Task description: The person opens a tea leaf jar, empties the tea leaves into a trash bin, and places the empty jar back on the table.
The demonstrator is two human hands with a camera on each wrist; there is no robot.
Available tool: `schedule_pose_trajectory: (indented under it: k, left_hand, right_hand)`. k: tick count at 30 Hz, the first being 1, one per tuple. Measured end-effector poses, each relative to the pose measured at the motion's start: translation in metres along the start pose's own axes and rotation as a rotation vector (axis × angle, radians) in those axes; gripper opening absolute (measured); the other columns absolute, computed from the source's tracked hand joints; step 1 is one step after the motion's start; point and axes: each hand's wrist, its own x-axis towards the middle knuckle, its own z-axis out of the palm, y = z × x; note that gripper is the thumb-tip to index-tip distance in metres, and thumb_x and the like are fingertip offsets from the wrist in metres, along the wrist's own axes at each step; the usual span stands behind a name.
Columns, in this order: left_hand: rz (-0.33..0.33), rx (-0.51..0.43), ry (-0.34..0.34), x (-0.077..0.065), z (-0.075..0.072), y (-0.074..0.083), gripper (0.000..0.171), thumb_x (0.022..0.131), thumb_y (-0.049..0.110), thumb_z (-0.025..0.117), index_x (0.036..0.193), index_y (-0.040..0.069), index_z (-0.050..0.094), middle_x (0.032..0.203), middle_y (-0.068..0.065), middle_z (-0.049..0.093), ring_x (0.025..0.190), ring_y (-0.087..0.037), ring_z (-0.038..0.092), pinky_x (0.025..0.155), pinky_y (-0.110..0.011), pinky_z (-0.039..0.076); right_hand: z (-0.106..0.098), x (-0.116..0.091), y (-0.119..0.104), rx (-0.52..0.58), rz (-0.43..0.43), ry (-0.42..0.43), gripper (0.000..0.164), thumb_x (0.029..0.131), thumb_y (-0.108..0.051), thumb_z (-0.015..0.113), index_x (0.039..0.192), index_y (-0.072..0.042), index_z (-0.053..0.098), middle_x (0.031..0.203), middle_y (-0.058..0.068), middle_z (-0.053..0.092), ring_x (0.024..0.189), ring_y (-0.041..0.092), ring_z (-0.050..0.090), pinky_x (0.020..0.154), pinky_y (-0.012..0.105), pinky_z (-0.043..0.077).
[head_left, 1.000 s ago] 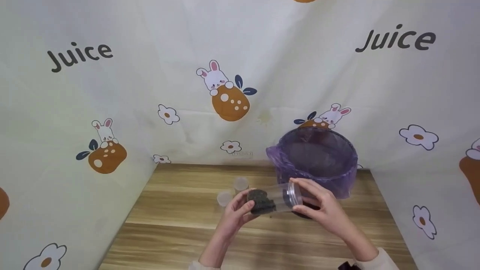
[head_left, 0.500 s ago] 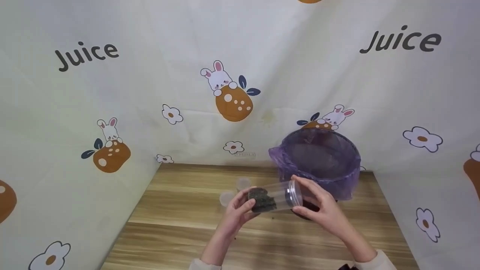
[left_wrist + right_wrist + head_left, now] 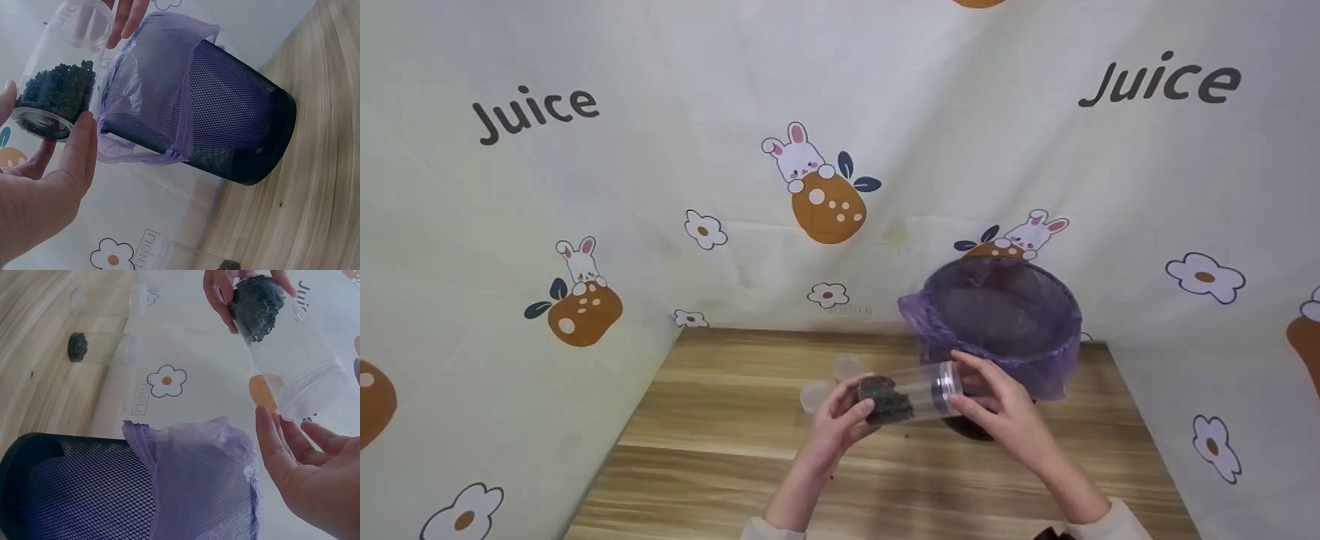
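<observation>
A clear plastic jar (image 3: 921, 390) is held tilted on its side above the wooden table, with dark green, crumbly dried stuff (image 3: 59, 90) gathered at its base end. My left hand (image 3: 840, 420) grips that base end, thumb on the near side and fingers around the far side. At the other end, my right hand (image 3: 1009, 409) holds the clear screw lid (image 3: 309, 391) between thumb and fingers. Its fingertips lie along the lid's edge in the right wrist view. The lid is on the jar.
Behind the hands at the right stands a black mesh waste bin (image 3: 236, 112) lined with a purple bag (image 3: 1065, 367). Two more clear jars stand at the back, a jar (image 3: 107, 301) and a jar with dark contents (image 3: 104, 349). Dark specks lie on the table (image 3: 697, 435).
My right thumb has moved up along the lid's near side, and the right fingers have shifted slightly around it. My left hand keeps its grip on the jar's base. The head view has shifted a little.
</observation>
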Motion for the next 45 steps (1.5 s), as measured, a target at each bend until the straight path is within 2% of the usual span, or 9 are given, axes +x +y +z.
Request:
schedule_pose_trajectory:
  k: [8, 16, 21, 28, 33, 36, 39, 45]
  left_hand:
    - [0.0, 0.005, -0.014, 0.0002, -0.0003, -0.002, 0.055, 0.098, 0.014, 0.061, 0.147, -0.002, 0.04, 0.146, -0.019, 0.051, 0.124, -0.023, 0.059, 0.1, -0.04, 0.054]
    - [0.004, -0.005, -0.012, -0.0005, -0.0004, -0.0022, 0.054, 0.097, 0.013, 0.061, 0.146, -0.002, 0.042, 0.143, -0.017, 0.053, 0.123, -0.023, 0.058, 0.099, -0.041, 0.054]
    - [-0.003, -0.007, -0.006, -0.0005, -0.0006, -0.0025, 0.054, 0.097, 0.014, 0.061, 0.145, -0.001, 0.043, 0.144, -0.018, 0.052, 0.124, -0.022, 0.058, 0.1, -0.042, 0.054]
    - [-0.009, -0.006, 0.001, -0.0009, -0.0013, -0.0029, 0.054, 0.097, 0.015, 0.063, 0.145, -0.001, 0.044, 0.142, -0.016, 0.054, 0.122, -0.021, 0.059, 0.098, -0.039, 0.055]
    - [-0.006, 0.003, -0.002, -0.0016, -0.0016, -0.003, 0.055, 0.097, 0.016, 0.063, 0.145, -0.001, 0.043, 0.143, -0.016, 0.054, 0.121, -0.02, 0.059, 0.097, -0.039, 0.055]
    - [-0.01, 0.006, -0.002, -0.0018, -0.002, -0.0032, 0.054, 0.097, 0.016, 0.062, 0.145, -0.001, 0.043, 0.144, -0.016, 0.053, 0.121, -0.021, 0.059, 0.097, -0.038, 0.056]
    - [-0.016, 0.003, 0.0, -0.0014, -0.0023, -0.0037, 0.053, 0.098, 0.016, 0.062, 0.144, 0.0, 0.043, 0.144, -0.016, 0.053, 0.12, -0.021, 0.059, 0.094, -0.036, 0.056]
    - [-0.018, 0.0, 0.0, -0.001, -0.0029, -0.005, 0.052, 0.098, 0.015, 0.062, 0.144, 0.0, 0.044, 0.143, -0.016, 0.053, 0.12, -0.021, 0.059, 0.094, -0.036, 0.056]
  right_hand:
    - [0.0004, 0.0003, 0.0048, 0.03, -0.07, -0.027, 0.047, 0.091, -0.007, 0.07, 0.136, -0.001, 0.056, 0.129, 0.02, 0.061, 0.109, 0.002, 0.063, 0.081, 0.02, 0.059]
    - [0.0004, -0.0007, 0.0055, 0.068, -0.115, -0.038, 0.048, 0.09, -0.004, 0.071, 0.136, -0.001, 0.056, 0.129, 0.022, 0.059, 0.111, 0.004, 0.063, 0.083, 0.022, 0.059]
    - [0.0001, -0.0011, 0.0061, 0.065, -0.116, -0.047, 0.051, 0.089, -0.004, 0.071, 0.138, -0.004, 0.055, 0.132, 0.02, 0.057, 0.115, 0.002, 0.059, 0.086, 0.021, 0.057]
    - [-0.0007, -0.0021, 0.0039, 0.06, -0.052, -0.048, 0.056, 0.087, -0.007, 0.075, 0.14, -0.011, 0.055, 0.137, 0.012, 0.056, 0.119, 0.004, 0.057, 0.088, 0.024, 0.057]
    - [-0.0014, -0.0028, 0.0044, 0.029, -0.083, -0.065, 0.058, 0.088, -0.008, 0.074, 0.142, -0.016, 0.053, 0.14, 0.008, 0.053, 0.124, 0.002, 0.053, 0.091, 0.031, 0.057]
    - [-0.0011, -0.0031, 0.0051, 0.026, -0.108, -0.07, 0.06, 0.088, -0.007, 0.074, 0.144, -0.016, 0.051, 0.143, 0.01, 0.052, 0.127, 0.002, 0.051, 0.093, 0.034, 0.057]
    - [-0.0008, -0.0033, 0.0049, 0.035, -0.1, -0.057, 0.06, 0.089, -0.005, 0.072, 0.145, -0.015, 0.05, 0.143, 0.011, 0.052, 0.128, 0.002, 0.052, 0.094, 0.031, 0.057]
    - [-0.0002, -0.0025, 0.0039, 0.023, -0.052, -0.022, 0.052, 0.092, -0.005, 0.067, 0.142, -0.003, 0.051, 0.134, 0.015, 0.058, 0.115, 0.006, 0.06, 0.088, 0.022, 0.057]
